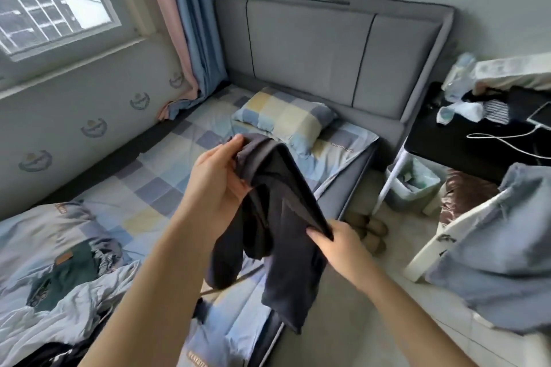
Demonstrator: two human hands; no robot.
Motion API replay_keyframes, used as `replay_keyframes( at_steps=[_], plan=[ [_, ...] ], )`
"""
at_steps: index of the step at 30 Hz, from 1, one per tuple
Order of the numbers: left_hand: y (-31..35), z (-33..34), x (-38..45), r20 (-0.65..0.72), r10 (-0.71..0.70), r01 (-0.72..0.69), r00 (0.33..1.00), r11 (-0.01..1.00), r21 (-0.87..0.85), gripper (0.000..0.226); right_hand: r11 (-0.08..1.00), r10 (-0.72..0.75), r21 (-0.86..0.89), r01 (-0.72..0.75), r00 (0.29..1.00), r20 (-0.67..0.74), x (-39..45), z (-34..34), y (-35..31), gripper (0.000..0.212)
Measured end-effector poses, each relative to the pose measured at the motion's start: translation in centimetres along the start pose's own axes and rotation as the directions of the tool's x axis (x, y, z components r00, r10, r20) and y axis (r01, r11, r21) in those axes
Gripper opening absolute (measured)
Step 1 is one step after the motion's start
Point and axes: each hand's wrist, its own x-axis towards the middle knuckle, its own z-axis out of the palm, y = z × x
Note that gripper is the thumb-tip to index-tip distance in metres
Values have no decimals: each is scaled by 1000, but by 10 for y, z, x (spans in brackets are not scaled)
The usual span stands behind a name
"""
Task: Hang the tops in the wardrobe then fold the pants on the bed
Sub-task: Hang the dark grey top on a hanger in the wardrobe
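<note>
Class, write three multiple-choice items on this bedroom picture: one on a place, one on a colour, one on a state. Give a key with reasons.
1. Where is the checked pillow?
A. against the headboard
B. on the floor
C. on the desk

2. What colour is the held garment?
A. white
B. dark grey
C. red

3. How is the garment held?
A. one hand
B. lying flat
C. both hands

Key: 1 A, it lies on the bed by the headboard. 2 B, its cloth looks dark grey. 3 C, left hand and right hand both grip it.

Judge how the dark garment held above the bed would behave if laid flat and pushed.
The dark garment droops limply between the left hand and right hand, so it is probably floppy and light. Pushed across the bed, it would likely bunch rather than slide.
</note>
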Motion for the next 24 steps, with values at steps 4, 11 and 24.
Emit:
replay_keyframes(
  at_steps=[4, 11, 24],
  plan=[
    [-10, 39, 31, -146, -42, 60, 988, 991, 118, 18, 994, 6, 113, 14, 985, -174, 19, -77, 22, 28],
    [-61, 116, 68, -75, -178, 193, 981, 927, 323, 10, 970, 238, -156, -184, 844, 481, -2, -148, 32, 55],
    [-169, 247, 73, 614, -608, -315, 503, 533, 785, 64, 530, 620, 667, -523, 776, 116, 31, -284, 61, 43]
  ],
)
